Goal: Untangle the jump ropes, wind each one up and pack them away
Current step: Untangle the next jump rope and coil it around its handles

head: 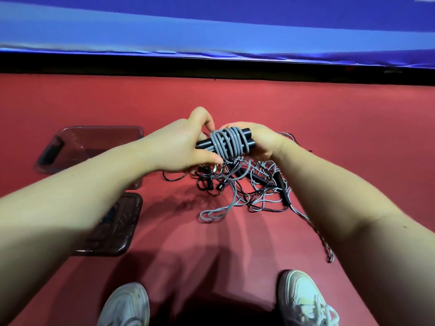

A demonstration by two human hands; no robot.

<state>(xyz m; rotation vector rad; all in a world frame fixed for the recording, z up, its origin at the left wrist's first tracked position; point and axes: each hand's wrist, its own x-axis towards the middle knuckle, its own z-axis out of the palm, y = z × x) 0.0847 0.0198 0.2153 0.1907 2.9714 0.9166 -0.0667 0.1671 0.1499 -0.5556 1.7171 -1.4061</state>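
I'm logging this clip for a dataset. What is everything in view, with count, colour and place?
wound grey jump rope on two black cylindrical handles: one, grey and black, held between both grips above the floor
tangled pile of thin jump ropes: one pile, grey and black, rope count unclear, on the floor under the hands
clear brown plastic bin: one, brown, open, on the floor at left
clear brown plastic lid: one, brown, flat on the floor, nearer than the bin
red floor: one, red, under everything
blue surface: one, blue, across the far top
white sneakers: two, white, bottom edge
left grip: one, bare hand, holds the bundle's left end
right grip: one, bare hand, holds its right end
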